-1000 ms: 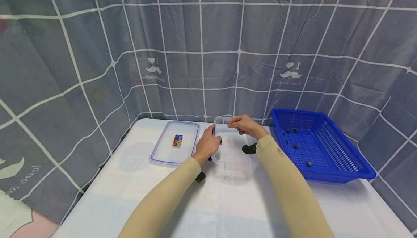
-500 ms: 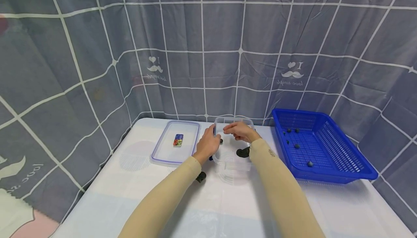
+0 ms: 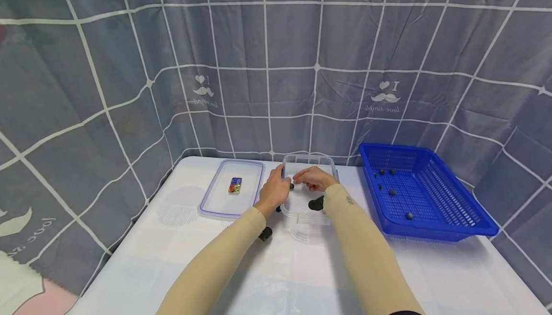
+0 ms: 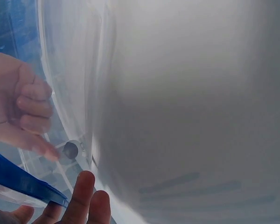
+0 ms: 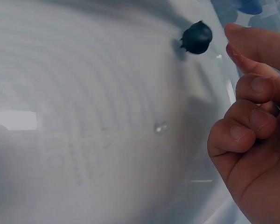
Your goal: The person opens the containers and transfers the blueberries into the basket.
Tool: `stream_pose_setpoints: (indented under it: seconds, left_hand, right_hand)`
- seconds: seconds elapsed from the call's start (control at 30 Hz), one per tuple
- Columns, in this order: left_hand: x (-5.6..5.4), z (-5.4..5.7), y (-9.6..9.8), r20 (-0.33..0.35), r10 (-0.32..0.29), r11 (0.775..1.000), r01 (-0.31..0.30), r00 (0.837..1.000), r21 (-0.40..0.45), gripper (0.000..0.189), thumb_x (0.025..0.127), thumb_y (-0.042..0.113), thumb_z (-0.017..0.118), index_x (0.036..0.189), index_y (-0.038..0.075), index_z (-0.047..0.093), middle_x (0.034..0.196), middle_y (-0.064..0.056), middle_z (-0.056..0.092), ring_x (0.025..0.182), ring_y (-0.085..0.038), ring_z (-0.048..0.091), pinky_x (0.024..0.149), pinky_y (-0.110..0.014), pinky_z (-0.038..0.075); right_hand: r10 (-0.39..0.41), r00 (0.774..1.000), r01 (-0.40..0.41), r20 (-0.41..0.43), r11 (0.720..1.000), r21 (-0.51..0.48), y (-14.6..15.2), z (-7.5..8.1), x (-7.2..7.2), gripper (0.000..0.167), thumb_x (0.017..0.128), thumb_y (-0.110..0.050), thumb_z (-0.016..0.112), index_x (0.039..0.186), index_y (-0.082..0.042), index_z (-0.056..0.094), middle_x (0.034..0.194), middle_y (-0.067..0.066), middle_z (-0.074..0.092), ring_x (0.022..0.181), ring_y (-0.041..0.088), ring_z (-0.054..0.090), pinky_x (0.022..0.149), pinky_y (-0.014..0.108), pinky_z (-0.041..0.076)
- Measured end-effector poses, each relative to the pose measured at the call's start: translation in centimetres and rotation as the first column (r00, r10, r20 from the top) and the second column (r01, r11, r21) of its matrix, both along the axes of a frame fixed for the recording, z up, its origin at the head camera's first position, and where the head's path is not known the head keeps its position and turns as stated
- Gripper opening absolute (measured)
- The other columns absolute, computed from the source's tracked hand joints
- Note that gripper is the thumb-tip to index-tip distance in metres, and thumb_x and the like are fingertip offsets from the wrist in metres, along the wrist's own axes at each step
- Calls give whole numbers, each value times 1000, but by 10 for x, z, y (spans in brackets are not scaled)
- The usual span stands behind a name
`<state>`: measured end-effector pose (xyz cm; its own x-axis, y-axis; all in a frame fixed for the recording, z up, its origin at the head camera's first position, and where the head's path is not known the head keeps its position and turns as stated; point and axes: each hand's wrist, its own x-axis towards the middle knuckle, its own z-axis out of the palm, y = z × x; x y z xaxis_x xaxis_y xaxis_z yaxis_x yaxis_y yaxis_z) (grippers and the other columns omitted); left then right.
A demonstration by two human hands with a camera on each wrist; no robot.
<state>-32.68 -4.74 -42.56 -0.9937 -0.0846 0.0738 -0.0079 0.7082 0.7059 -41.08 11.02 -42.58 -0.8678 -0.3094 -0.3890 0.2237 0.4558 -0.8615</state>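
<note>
A clear plastic container (image 3: 297, 215) with blue side clips sits mid-table. My left hand (image 3: 274, 186) grips its left wall, fingers by the blue clip (image 4: 30, 179) in the left wrist view. Inside lies one blueberry (image 5: 197, 37), close to that wall. Over the container, my right hand (image 3: 314, 178) reaches toward the berry, thumb and index finger stretched forward and the other fingers curled. A small gap separates the right fingertips (image 5: 235, 32) from the berry, and the hand holds nothing.
A blue plastic basket (image 3: 435, 236) with several blueberries stands on the right. Left of the container lies a clear lid (image 3: 215, 204), bearing a small card with a fruit picture (image 3: 235, 186). A grey checked curtain (image 3: 289, 89) hangs behind the white table (image 3: 276, 276).
My right hand has moved down and left, from above the container's far right side to near the blueberry. The left hand has stayed on the container.
</note>
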Motion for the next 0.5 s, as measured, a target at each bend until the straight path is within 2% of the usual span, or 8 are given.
stream_pose_setpoints:
  seconds: [0.27, 0.5]
  left_hand:
    - [0, 0, 0, -3, 3, 1000, -3, 1000, 6, 57, 102, 36, 40, 157, 23, 35, 154, -5, 45, 127, -39, 57, 100, -58, 45]
    - [0, 0, 1, -2, 3, 1000, -3, 1000, 12, 59, 100, 36, 42, 157, 23, 35, 154, -5, 45, 127, -39, 56, 100, -58, 45]
  right_hand:
    - [-2, 1000, 1, 29, 1000, 19, -1, -6, 0, 32, 89, -9, 72, 120, -3, 70, 56, -6, 36, 51, 10, 30, 53, 23, 28]
    - [0, 1000, -1, 17, 998, 58, -1, -8, 0, 31, 86, -12, 75, 117, -7, 73, 54, -6, 37, 50, 10, 32, 52, 23, 29]
